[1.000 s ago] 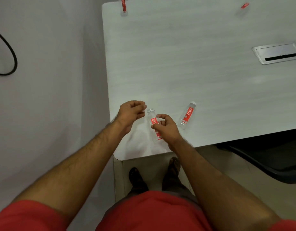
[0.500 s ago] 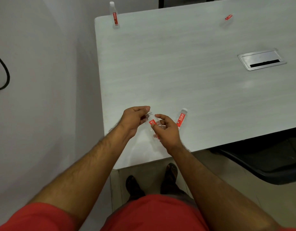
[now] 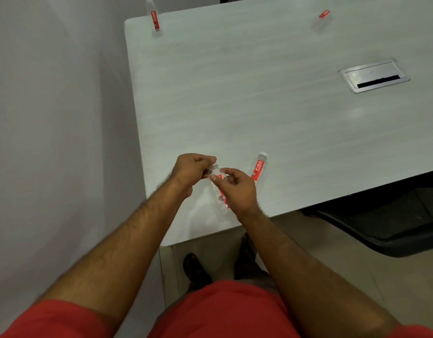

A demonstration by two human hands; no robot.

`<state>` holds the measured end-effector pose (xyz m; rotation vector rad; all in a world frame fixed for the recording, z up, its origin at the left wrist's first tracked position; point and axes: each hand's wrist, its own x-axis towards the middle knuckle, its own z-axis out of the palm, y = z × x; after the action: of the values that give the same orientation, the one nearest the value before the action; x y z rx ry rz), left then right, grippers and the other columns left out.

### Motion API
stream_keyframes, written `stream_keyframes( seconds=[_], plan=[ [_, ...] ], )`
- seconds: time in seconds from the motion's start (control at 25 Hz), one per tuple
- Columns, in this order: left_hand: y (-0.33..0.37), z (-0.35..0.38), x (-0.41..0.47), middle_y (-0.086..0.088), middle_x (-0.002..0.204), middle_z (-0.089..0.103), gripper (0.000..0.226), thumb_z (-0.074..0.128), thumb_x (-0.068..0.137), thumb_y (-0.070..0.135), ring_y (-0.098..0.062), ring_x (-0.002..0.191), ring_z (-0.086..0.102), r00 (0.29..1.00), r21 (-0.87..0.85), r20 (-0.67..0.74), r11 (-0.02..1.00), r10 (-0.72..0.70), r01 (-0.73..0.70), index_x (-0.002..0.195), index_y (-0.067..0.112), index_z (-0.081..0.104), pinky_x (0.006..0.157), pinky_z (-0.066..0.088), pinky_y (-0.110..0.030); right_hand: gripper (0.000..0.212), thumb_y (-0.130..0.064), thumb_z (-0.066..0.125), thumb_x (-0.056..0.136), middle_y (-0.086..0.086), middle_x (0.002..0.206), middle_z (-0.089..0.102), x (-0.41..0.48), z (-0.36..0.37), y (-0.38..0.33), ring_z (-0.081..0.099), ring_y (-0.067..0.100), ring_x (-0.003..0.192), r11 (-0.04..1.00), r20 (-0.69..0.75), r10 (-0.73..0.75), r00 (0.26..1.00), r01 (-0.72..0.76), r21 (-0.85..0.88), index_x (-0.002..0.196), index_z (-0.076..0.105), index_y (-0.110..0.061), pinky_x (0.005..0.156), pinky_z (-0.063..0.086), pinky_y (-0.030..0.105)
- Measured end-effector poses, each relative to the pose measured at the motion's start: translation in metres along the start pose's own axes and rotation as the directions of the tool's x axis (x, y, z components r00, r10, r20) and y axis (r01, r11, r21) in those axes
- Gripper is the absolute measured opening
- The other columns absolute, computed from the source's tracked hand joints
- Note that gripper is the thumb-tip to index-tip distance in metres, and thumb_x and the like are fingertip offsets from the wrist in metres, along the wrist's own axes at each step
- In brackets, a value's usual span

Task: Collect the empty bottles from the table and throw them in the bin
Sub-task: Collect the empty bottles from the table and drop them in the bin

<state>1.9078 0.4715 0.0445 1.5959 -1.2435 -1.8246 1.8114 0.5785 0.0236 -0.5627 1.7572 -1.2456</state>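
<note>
Single head-worn wide-angle view, looking steeply down and forward from standing height. Near corner of worktop [image 3: 259,93] fills upper frame; wearer's forearms, red shirt, feet below; wall at left, floor at right. Close range.

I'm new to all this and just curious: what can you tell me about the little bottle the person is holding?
The small clear plastic bottle with a red label looks empty and see-through, with a ribbed body. It is held tilted above the near edge of the pale grey table, its base toward the person. The right hand wraps its body, hiding much of the label. The left hand pinches at its mouth, where a clear cap seems to sit; whether it is screwed on is unclear.
</note>
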Motion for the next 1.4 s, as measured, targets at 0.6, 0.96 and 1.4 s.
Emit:
stream_keyframes(
  seconds=[0.6, 0.96, 1.4],
  plan=[
    [0.003, 0.01, 0.003, -0.007, 0.094, 0.072, 0.011, 0.061, 0.093, 0.009, -0.017, 0.087, 0.065, 0.957, -0.198, 0.246, 0.959, -0.153, 0.204, 0.098, 0.009, 0.072, 0.093, 0.051, -0.034, 0.026, -0.033, 0.059, 0.097, 0.003, 0.081, 0.072, 0.01, -0.028, 0.003, 0.069, 0.016, 0.072, 0.765, 0.408, 0.234, 0.883, -0.426, 0.483, 0.106, 0.069, -0.011, 0.064, 0.057, 0.028],
    [0.006, 0.087, 0.013, -0.009, 0.099, 0.076, 0.022, 0.051, 0.097, 0.009, -0.018, 0.09, 0.072, 0.845, -0.341, 0.533, 0.902, -0.047, 0.265, 0.104, 0.004, 0.07, 0.087, 0.057, -0.035, 0.068, -0.043, 0.094, 0.056, 0.006, 0.082, 0.071, 0.033, -0.095, 0.021, 0.071, 0.014, 0.065, 0.444, 0.609, 0.126, 0.783, -0.594, 0.671, 0.106, 0.066, -0.007, 0.055, 0.059, 0.026],
    [-0.048, 0.172, 0.048, -0.015, 0.116, 0.065, 0.06, 0.075, 0.075, 0.043, -0.033, 0.101, 0.064, 0.997, 0.834, -0.008, 0.551, 0.073, -0.034, 0.12, 0.008, 0.057, 0.084, 0.055, -0.039, 0.041, -0.029, 0.071, 0.089, 0.009, 0.094, 0.071, 0.038, -0.169, 0.041, 0.07, 0.023, 0.082, 0.729, 0.007, 0.341, 0.94, -0.269, 0.63, 0.119, 0.065, -0.002, 0.07, 0.059, 0.039]
  ],
)
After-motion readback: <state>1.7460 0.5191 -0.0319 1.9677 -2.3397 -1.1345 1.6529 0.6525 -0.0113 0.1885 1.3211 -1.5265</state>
